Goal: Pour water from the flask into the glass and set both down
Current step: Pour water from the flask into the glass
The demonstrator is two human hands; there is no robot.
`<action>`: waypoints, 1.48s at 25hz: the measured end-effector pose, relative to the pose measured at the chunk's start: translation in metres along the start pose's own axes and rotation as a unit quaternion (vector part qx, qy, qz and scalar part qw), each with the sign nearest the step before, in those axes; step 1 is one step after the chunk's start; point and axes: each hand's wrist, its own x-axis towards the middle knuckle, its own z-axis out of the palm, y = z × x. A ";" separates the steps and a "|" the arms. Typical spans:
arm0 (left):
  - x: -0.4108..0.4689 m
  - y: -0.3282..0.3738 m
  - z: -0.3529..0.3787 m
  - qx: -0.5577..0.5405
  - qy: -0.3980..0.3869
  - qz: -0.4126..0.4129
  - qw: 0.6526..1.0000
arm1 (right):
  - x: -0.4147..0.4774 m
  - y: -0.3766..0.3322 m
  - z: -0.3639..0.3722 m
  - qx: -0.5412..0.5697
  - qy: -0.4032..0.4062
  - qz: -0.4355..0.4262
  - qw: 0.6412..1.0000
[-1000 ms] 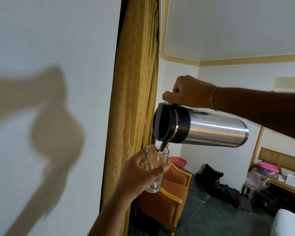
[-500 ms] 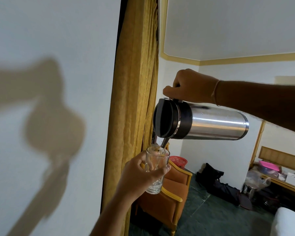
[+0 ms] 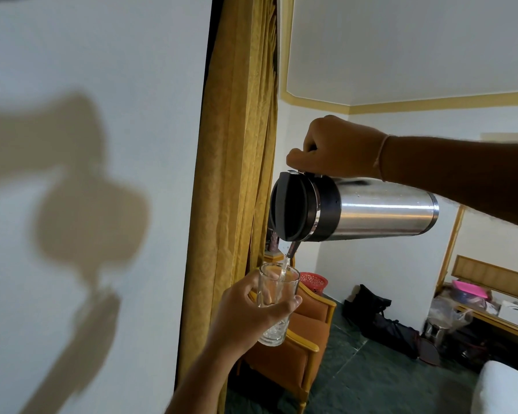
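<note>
Head view: your right hand [image 3: 335,147] is fisted round the handle of the steel flask [image 3: 353,210], tipped flat at about 1 o'clock; your left hand [image 3: 251,315] wraps the glass [image 3: 277,294] just below, at 6 o'clock from the spout; a thin stream [image 3: 284,265] falls just inside the rim. Tilt further and I judge it overshoots; both are held mid-air over the orange armchair [image 3: 296,348], so a slip soaks it.

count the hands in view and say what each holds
2. The left hand is low at centre, wrapped around the glass. The right hand is above it, gripping the handle of the tipped flask, which pours into the glass.
</note>
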 end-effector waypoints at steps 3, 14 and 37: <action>-0.002 -0.001 0.001 0.001 -0.003 -0.002 1.000 | -0.002 -0.002 -0.004 -0.004 0.004 -0.004 1.000; -0.014 0.000 0.002 0.010 -0.014 -0.014 1.000 | -0.009 -0.009 -0.007 0.007 0.003 -0.004 1.000; -0.018 0.008 0.001 -0.010 -0.034 -0.001 0.999 | -0.021 0.001 0.003 0.020 0.000 0.013 1.000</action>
